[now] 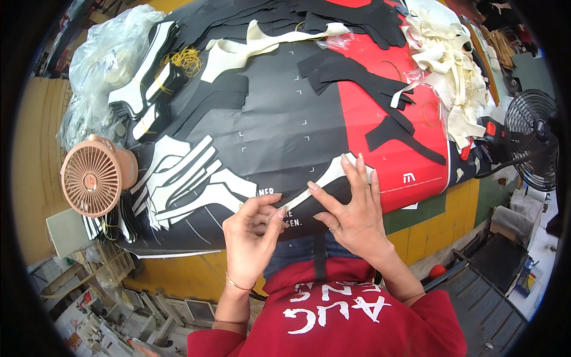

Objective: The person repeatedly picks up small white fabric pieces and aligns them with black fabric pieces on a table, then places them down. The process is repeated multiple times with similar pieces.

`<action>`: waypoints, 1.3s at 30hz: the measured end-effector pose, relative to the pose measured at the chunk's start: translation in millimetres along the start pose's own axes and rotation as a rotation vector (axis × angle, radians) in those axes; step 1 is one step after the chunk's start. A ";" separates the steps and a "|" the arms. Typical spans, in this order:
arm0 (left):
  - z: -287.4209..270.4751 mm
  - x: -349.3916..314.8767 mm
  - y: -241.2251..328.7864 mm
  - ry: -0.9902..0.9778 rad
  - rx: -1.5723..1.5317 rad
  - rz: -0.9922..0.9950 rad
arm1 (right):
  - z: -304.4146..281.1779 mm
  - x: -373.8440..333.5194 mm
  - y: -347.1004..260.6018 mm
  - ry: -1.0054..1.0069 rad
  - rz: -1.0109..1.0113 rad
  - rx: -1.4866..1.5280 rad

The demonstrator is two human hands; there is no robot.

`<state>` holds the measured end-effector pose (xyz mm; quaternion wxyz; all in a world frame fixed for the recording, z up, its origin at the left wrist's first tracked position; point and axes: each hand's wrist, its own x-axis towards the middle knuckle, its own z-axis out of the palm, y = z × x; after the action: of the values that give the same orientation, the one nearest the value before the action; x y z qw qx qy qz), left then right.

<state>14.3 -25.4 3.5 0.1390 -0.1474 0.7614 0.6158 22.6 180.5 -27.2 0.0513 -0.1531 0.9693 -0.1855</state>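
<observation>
While the white piece [333, 172] is lying near the black-and-red mat's [279, 137] near edge, the left hand [253, 235] is pinching its narrow end, contact partly hidden by the thumb, the right hand's [358, 217] spread fingers are covering its wide end, and the black fan [531, 140] is blurring into the rim.
</observation>
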 end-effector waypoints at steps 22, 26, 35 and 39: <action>7.2 -2.1 -9.9 0.149 0.136 0.033 | 1.3 0.1 -5.5 0.006 0.026 -0.070; 7.6 -3.2 -11.1 0.160 0.162 0.059 | 6.7 -4.7 -25.8 0.129 -0.097 -0.209; -3.8 -16.8 -24.8 0.268 -0.060 0.032 | 23.9 -0.3 -31.9 -0.059 -0.161 -0.019; -7.7 -18.5 -29.5 0.262 -0.107 0.006 | 25.7 -1.6 -32.5 -0.041 -0.166 -0.042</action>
<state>42.7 -37.8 -14.1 0.0285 -0.2314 0.7394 0.6315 37.2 143.4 -38.7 0.0525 -0.2377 0.9557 -0.1654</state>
